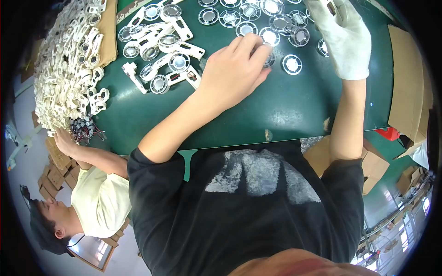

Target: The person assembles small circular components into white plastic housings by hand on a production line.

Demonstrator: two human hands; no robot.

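Note:
My bare left hand (237, 69) reaches over the green table, thumb and fingers closed around the edge of a round spoked disc (270, 60). Part of that disc is hidden by my fingers. On my right hand (345, 43) is a white glove; its fingers curl round a white plastic piece with a slot (330, 6), cut off by the picture's top edge. Between the hands lies a single round disc (292, 64), and several more shiny discs (248, 30) spread beyond. To the left of my left hand, white handle-shaped parts with round ends (168, 60) lie in a loose group.
A large heap of white handle parts (64, 69) covers the table's left end, beside a cardboard piece (107, 32). Small wired parts (85, 129) sit near it. A co-worker's hand (64, 141) touches the heap. Cardboard (407, 83) stands along the right edge.

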